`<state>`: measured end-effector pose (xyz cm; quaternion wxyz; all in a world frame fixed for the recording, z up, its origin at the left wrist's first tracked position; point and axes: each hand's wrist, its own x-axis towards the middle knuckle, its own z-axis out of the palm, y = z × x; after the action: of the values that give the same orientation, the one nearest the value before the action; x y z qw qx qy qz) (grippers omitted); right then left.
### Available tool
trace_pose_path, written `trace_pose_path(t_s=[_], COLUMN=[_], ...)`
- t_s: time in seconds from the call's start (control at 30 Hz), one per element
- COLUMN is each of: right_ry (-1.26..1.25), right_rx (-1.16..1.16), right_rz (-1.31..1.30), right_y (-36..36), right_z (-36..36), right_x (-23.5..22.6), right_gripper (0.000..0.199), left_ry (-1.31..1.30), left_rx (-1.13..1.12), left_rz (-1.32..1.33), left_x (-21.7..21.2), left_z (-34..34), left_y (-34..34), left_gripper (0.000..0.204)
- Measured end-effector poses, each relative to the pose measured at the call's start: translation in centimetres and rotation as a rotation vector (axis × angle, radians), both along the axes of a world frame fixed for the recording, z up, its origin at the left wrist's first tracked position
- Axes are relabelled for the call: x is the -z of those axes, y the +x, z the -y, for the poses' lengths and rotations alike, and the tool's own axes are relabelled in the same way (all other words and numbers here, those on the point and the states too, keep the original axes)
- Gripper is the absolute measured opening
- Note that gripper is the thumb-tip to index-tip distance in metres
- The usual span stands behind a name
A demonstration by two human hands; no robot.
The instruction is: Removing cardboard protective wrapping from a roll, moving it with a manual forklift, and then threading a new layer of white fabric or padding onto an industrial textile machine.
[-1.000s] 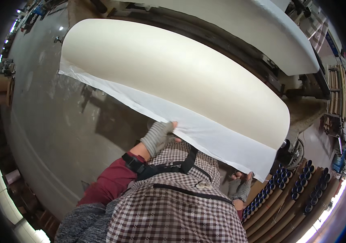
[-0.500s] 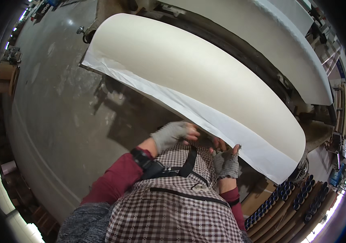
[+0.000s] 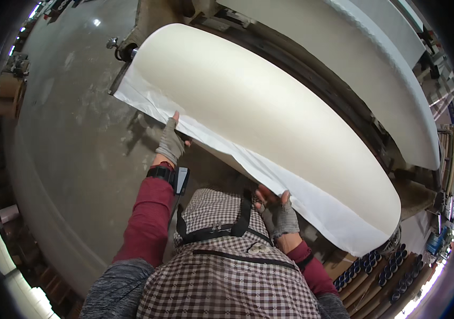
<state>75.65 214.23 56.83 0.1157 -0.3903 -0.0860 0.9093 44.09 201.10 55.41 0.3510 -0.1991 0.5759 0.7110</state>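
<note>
Left hand: (image 3: 172, 141) has shifted from beside the right hand, half a second ago, out toward the sheet's left end; thumb on top, fingers below, pinching the edge.
Right hand: (image 3: 281, 215) thumb over the edge, fingers curled under, pinching; sits farther in from the right corner than a second ago.
White sheet: (image 3: 333, 212) hangs as a flap along the near side of the big cream roll (image 3: 264, 101), creased toward the left end.
Hand spacing: now well apart; was close together half a second ago.
Meaning: edge has two spaced holds, so probably better control of the left stretch; right corner looks unheld.
Roll: in front of the person, its left end by a metal knob (image 3: 112, 43).
</note>
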Motion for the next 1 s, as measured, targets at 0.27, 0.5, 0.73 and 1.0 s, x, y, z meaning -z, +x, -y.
trace_pose_path(t_s=[0.27, 0.5, 0.73, 1.0], right_ry=[-0.028, 0.164, 0.258, 0.249], right_rx=[-0.030, 0.221, 0.201, 0.130], right_rz=[0.138, 0.563, 0.566, 0.558], right_y=[-0.4, -0.7, -2.5, -0.3], right_z=[0.4, 1.6, 2.4, 3.2], right_x=[-0.6, 3.6, 4.6, 4.8], right_gripper=[0.070, 0.045, 0.032, 0.029], left_ry=[-0.344, -0.448, -0.297, -0.342], left_rx=[0.280, 0.530, 0.692, 0.646], left_rz=[-0.133, -0.167, -0.175, -0.162], left_x=[1.5, 1.3, 3.2, 4.1], left_z=[2.3, 1.9, 3.1, 4.5], left_y=[-0.5, -1.1, -3.5, -1.5], left_gripper=[0.043, 0.046, 0.046, 0.042])
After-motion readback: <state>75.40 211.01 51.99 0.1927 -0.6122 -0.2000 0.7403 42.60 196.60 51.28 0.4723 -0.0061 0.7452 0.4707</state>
